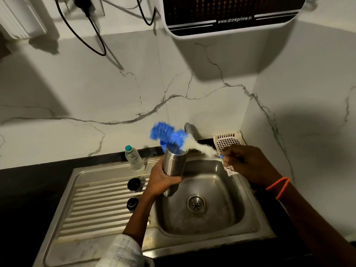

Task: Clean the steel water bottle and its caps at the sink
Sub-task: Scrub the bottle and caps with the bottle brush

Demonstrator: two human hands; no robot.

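My left hand point(160, 181) grips the steel water bottle point(174, 164) round its body, holding it open-mouthed and tilted over the left rim of the sink basin point(227, 218). My right hand point(248, 163) pinches the handle end of a bottle brush point(173, 136) with blue and white bristles. The brush lies across and above the bottle's mouth, outside it, its blue head pointing up and left. Two black caps rest on the ribbed drainboard point(90, 209): a larger cap point(133, 185) and a smaller cap point(132, 203), both left of my left wrist.
A clear plastic bottle point(134, 158) with a teal cap stands at the back of the drainboard. The tap point(189, 130) rises behind the brush. A white slotted plastic tray point(228, 141) leans in the back right corner. A water purifier point(231, 14) hangs overhead, with black cables at upper left.
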